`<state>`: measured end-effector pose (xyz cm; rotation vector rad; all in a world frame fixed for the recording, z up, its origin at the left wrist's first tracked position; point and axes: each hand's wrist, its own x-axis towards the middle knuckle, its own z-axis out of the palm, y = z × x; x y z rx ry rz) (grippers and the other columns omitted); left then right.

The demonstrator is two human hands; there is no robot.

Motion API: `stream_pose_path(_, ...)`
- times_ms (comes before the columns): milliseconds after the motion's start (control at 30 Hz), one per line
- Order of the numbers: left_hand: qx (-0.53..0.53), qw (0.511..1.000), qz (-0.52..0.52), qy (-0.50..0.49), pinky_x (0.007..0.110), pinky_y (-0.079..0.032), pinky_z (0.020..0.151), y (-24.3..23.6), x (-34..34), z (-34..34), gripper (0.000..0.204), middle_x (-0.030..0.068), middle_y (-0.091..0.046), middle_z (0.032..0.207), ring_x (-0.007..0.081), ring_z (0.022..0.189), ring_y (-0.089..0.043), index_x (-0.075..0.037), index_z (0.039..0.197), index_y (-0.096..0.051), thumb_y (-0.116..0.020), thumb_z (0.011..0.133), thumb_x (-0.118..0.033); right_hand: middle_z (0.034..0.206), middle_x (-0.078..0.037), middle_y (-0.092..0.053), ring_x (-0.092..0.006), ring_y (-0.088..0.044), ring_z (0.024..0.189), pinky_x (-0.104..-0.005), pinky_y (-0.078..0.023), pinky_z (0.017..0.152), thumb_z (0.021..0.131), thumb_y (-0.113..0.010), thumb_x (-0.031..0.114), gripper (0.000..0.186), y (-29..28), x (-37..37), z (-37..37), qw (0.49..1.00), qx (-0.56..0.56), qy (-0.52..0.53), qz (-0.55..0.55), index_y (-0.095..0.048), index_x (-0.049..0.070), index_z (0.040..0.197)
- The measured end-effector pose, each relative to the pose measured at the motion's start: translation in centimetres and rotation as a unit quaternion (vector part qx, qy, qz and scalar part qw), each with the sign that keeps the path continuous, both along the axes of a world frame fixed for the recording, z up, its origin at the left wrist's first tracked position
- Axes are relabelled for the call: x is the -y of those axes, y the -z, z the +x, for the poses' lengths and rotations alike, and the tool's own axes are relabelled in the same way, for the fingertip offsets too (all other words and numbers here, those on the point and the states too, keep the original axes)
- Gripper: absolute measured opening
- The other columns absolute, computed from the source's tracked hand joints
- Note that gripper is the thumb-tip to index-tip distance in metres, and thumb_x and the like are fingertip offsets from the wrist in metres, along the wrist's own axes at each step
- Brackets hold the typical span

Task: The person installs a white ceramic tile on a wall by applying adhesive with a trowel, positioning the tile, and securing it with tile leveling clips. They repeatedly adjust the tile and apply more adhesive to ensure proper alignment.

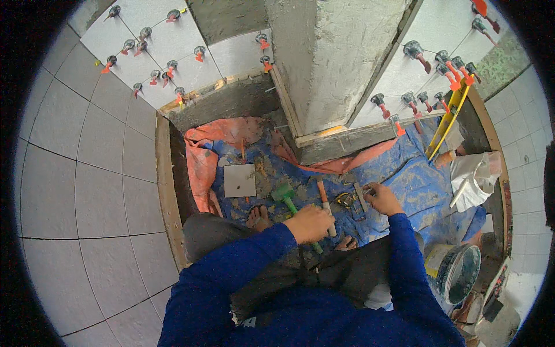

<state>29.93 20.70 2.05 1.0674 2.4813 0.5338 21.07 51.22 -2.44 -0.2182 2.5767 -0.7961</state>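
Observation:
My left hand [313, 224] is closed in a fist above the blue tarp. Under and beside it run the handles of a green-headed mallet [284, 192] and a hammer [324, 199]; whether it grips either, or something smaller, I cannot tell. To the right, my right hand [384, 199] has its thumb and fingers bent together in a pinch. Its fingertips are against or just over a thin grey strip [361, 197], and anything small between them is hidden. A yellow-and-black tape measure [346, 200] lies left of that strip. Farther left rests a square pale tile [239, 180].
Blue tarp [378, 165] and orange sheeting [202, 173] cover the floor. Wall tiles [173, 40] carry several red-tabbed levelling clips. A bare concrete column [347, 63] juts in ahead. On the right are a yellow level [451, 113], a white sack [475, 176] and a bucket [462, 274].

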Motion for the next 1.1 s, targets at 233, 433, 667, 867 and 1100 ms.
stream_pose_path(233,0.0,1.0,0.014,-0.009,0.051,-0.053,0.088,-0.8,0.6,0.1,0.033,0.014,-0.069,0.107,0.0355,0.105,-0.069,-0.008,0.111,-0.068,-0.075,0.086,-0.027,0.088,-0.017,-0.075,-0.0247,-0.071,0.066,-0.0403,-0.056,0.07,0.088,-0.07,0.018,0.033,0.9,0.3,-0.1,1.0,0.022,0.015,-0.016,-0.069,0.001,0.117)
stream_pose_path(433,-0.006,1.0,-0.027,0.004,0.053,-0.053,0.092,-1.6,0.2,1.0,0.04,0.0162,-0.067,0.115,0.0371,0.112,-0.066,-0.005,0.118,-0.065,-0.075,0.087,-0.028,0.098,-0.023,-0.075,-0.0374,-0.073,0.085,-0.045,-0.056,0.078,0.088,-0.072,0.023,0.037,0.5,0.9,-0.1,0.991,-0.116,-0.029,0.053,-0.071,0.002,0.119)
stream_pose_path(667,0.038,0.997,-0.035,0.05,0.051,-0.053,0.091,-2.6,-1.8,3.7,0.038,0.0158,-0.068,0.113,0.0346,0.108,-0.067,-0.005,0.116,-0.067,-0.075,0.085,-0.026,0.103,-0.023,-0.074,-0.0348,-0.073,0.087,-0.0437,-0.056,0.08,0.09,-0.071,0.022,0.035,-1.9,0.1,0.6,0.999,-0.018,-0.005,0.029,-0.069,0.001,0.118)
stream_pose_path(867,0.0,0.998,0.038,0.058,0.049,-0.054,0.085,-6.1,-1.7,3.4,0.037,0.0156,-0.067,0.109,0.0344,0.102,-0.068,-0.004,0.112,-0.067,-0.076,0.086,-0.028,0.091,-0.012,-0.071,-0.0166,-0.065,0.073,-0.0334,-0.054,0.069,0.093,-0.07,0.02,0.036,-4.5,-1.9,0.0,0.979,-0.068,0.129,-0.143,-0.067,0.001,0.124)
stream_pose_path(1100,-0.049,0.99,0.111,0.075,0.048,-0.054,0.087,-10.0,-0.7,3.2,0.034,0.018,-0.066,0.106,0.0373,0.101,-0.067,-0.003,0.108,-0.066,-0.077,0.085,-0.026,0.088,-0.011,-0.072,-0.0172,-0.068,0.069,-0.0325,-0.054,0.066,0.092,-0.07,0.02,0.036,-10.9,-7.9,3.6,0.97,-0.153,0.187,0.023,-0.067,0.001,0.122)
